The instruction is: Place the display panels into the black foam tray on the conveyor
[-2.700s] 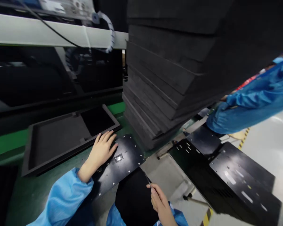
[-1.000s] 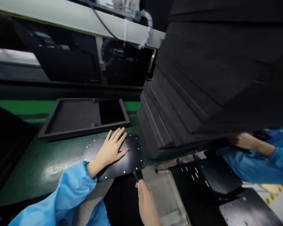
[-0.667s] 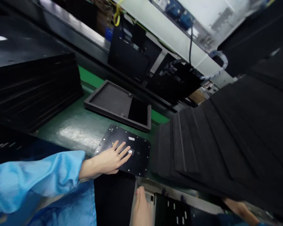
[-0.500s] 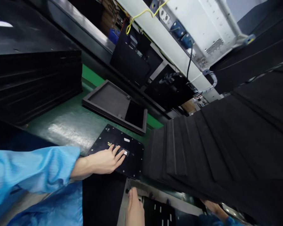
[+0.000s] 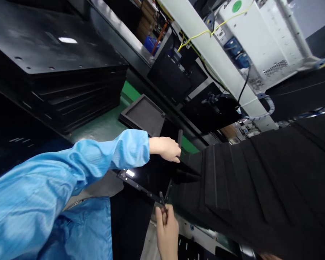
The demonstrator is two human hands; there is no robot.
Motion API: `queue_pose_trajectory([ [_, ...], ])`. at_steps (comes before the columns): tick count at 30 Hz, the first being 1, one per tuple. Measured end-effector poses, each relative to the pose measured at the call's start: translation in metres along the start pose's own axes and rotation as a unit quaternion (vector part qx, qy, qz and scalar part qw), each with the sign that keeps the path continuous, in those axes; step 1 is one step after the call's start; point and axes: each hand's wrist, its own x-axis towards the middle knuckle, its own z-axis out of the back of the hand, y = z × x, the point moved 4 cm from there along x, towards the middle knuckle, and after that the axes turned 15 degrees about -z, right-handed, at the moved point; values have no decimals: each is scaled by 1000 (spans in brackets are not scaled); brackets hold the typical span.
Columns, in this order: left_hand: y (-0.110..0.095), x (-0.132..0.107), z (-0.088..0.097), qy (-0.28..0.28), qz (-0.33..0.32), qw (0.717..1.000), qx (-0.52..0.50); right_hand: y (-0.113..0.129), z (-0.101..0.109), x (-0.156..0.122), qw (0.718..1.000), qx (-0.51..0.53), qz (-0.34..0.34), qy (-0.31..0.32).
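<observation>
My left hand [image 5: 165, 148] reaches out in a blue sleeve over a black metal plate [image 5: 148, 177] on the green belt. Its fingers are curled at the plate's far edge, right by the near corner of a grey foam tray [image 5: 143, 113]. Whether they grip anything is hidden. My right hand [image 5: 166, 231] is at the bottom, pinching a thin dark tool [image 5: 162, 199] whose tip sits at the plate's near corner.
A tall leaning stack of dark foam sheets [image 5: 246, 180] fills the right side, close to the plate. A pile of black metal plates [image 5: 56, 72] stands on the left. A white machine beam with cables [image 5: 219, 54] runs behind the green belt [image 5: 103, 126].
My left hand has left its flat rest on the plate and moved to the plate's far edge, fingers now curled. My right hand has brought the tool up to the near corner. The view has swung left.
</observation>
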Motion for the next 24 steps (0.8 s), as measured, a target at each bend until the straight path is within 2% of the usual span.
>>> queue_pose_trajectory([
  [3, 14, 10, 2, 14, 13, 999, -29, 42, -4, 31, 993, -67, 95, -3],
  [7, 23, 19, 5, 29, 15, 998, -58, 79, -17, 65, 952, -185, 241, 21],
  [10, 24, 21, 7, 32, 12, 997, -67, 90, -17, 67, 890, -238, 387, -41],
  [12, 25, 20, 8, 31, 14, 997, -68, 92, -12, 59, 833, -234, 489, -110],
  [14, 24, 20, 8, 28, 15, 997, -73, 94, -4, 54, 791, -209, 551, -162],
  [16, 24, 19, 8, 28, 12, 996, -80, 98, 6, 53, 780, -181, 565, -197],
  [20, 23, 19, 8, 35, 5, 996, -87, 113, 27, 57, 810, -145, 516, -237],
  [24, 24, 21, 7, 26, 4, 995, -96, 122, 37, 65, 816, -160, 485, -271],
])
